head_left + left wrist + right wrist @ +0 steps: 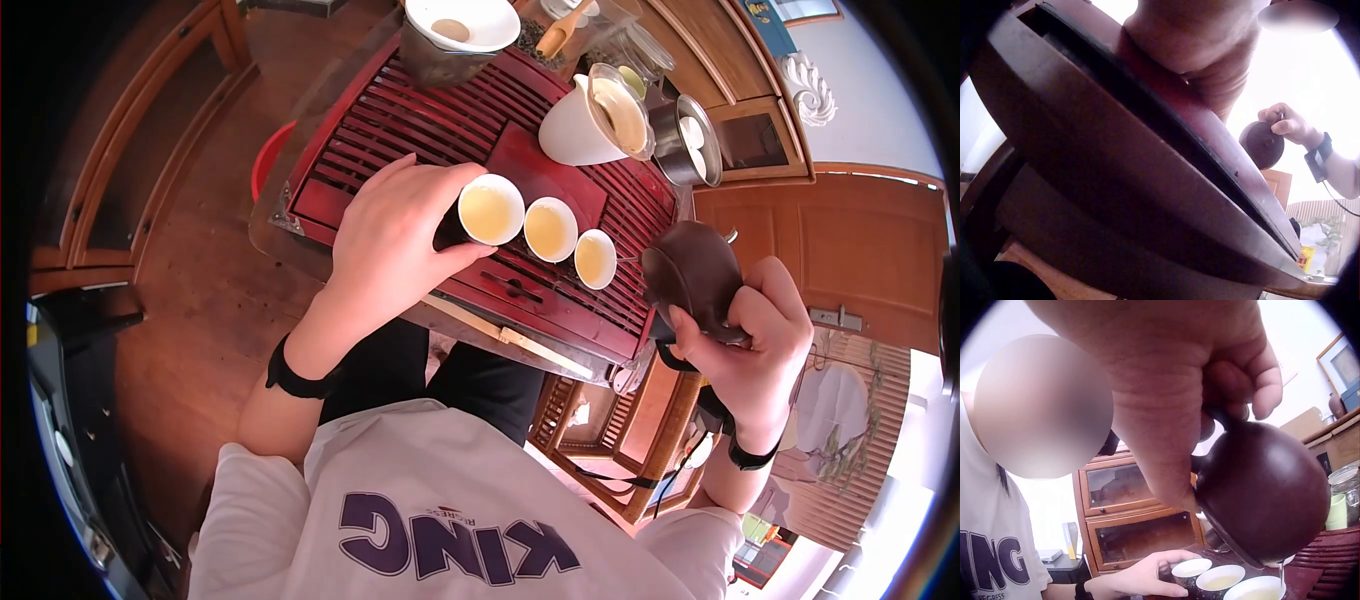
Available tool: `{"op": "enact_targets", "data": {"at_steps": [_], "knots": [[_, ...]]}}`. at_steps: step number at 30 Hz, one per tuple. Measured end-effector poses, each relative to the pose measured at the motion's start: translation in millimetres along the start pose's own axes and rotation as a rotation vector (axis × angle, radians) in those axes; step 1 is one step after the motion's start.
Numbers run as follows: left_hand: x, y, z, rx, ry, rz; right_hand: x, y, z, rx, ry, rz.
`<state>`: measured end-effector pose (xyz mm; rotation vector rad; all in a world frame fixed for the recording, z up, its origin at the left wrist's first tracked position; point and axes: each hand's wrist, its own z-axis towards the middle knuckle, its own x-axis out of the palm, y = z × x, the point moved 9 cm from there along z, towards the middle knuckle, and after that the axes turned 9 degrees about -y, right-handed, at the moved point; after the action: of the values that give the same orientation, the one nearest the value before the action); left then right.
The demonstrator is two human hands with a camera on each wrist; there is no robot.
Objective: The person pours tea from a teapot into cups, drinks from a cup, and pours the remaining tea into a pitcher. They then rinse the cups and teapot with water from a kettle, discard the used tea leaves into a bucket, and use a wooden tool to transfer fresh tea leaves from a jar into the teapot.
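Three small white teacups with pale yellow tea stand in a row on the red slatted tea tray (325, 200). My left hand (390, 235) holds the leftmost teacup (491, 210) between thumb and fingers. Beside it are the middle teacup (550, 230) and the rightmost teacup (596, 259). By its handle, my right hand (765, 345) grips a dark brown tea pitcher (1266, 487), tipped over the rightmost cup. A thin stream runs from the pitcher's lip into that cup in the right wrist view. The left wrist view shows the tray's side, with the left fingers hidden.
Behind the cups stands a white lidded vessel (580, 125), with a metal bowl (703, 150) to its right. A white strainer bowl (450, 35) sits at the tray's far left. A wooden scoop (562, 30) lies behind. Along the tray's front edge lies a light wooden strip (540, 350).
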<state>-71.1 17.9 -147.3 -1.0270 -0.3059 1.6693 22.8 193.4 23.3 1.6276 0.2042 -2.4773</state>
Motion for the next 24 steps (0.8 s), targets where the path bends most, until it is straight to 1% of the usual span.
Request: {"op": "enact_targets", "data": {"at_steps": [3, 7, 9, 13, 15, 16, 24], "knots": [[0, 0, 0, -0.004, -0.003, -0.001, 1, 0, 0, 0.035, 0.009, 0.041], [0, 1, 0, -0.012, 0.002, -0.003, 4, 6, 7, 0.026, -0.007, 0.081], [0, 0, 0, -0.011, 0.000, -0.003, 5, 14, 12, -0.044, -0.016, 0.062], [0, 0, 0, -0.016, 0.003, 0.000, 13, 20, 22, -0.042, -0.032, 0.149], [0, -1, 0, -0.014, 0.007, -0.003, 14, 29, 30, -0.099, -0.018, 0.165], [1, 0, 0, -0.017, 0.006, -0.004, 16, 30, 33, -0.097, -0.020, 0.164], [1, -1, 0, -0.021, 0.010, 0.003, 23, 48, 59, -0.161, -0.100, 0.280]]}}
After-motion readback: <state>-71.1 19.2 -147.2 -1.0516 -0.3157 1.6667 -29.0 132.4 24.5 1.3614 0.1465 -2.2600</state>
